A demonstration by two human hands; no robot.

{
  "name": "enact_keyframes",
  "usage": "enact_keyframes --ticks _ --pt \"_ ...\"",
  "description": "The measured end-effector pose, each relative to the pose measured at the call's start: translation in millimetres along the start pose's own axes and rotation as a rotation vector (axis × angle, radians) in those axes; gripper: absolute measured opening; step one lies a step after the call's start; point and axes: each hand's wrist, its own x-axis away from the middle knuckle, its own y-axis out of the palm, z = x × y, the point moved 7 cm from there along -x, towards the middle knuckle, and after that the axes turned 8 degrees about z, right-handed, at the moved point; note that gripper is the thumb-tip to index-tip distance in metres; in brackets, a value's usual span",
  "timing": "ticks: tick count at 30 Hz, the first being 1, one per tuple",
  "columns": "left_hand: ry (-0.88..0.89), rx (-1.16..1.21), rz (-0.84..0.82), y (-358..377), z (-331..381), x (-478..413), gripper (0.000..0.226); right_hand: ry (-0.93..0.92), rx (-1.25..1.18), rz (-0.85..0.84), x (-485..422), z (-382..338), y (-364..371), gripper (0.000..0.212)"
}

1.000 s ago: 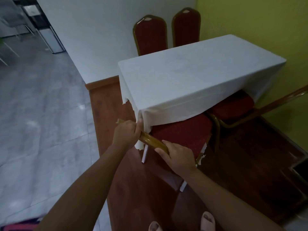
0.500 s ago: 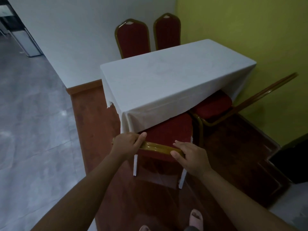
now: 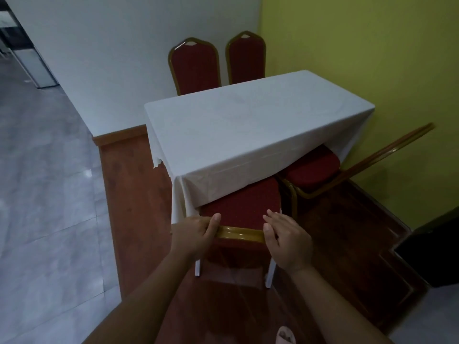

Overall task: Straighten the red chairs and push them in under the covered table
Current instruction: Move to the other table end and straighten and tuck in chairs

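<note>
Head view: near chair now square to bench near edge, seat partly under cloth; left hand clasps gold top rail; right hand has loosened, fingers flat; second chair at right corner remains skewed.

near chair seat: front part hidden under the tablecloth
my foot: cut by bottom edge
</note>
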Motion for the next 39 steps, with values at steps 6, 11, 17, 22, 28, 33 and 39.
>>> enact_keyframes --ticks 6,11,17,22,28,33,39 --pt "0.027 0.061 0.007 19 41 8 0.087 -0.009 0.021 0.013 -14 50 -18 0.048" --pt "0.07 0.099 -0.059 34 71 3 0.076 0.011 0.033 0.016 -28 84 -27 0.05" --pt "0.003 0.13 -0.249 54 55 -17 0.099 0.075 -0.034 -0.014 -33 89 -28 0.054" --pt "-0.095 0.213 -0.291 59 41 -16 0.089 0.383 -0.118 0.091 -29 94 -27 0.059" --pt "-0.11 0.16 -0.197 60 53 -10 0.111 0.251 -0.096 0.094 -41 109 -27 0.054" --pt "-0.136 0.161 -0.123 76 83 -16 0.107 0.167 -0.119 0.103 -67 145 -33 0.053" --pt "-0.185 0.14 -0.061 104 122 -42 0.1 0.132 -0.142 0.04 -117 195 -35 0.059"
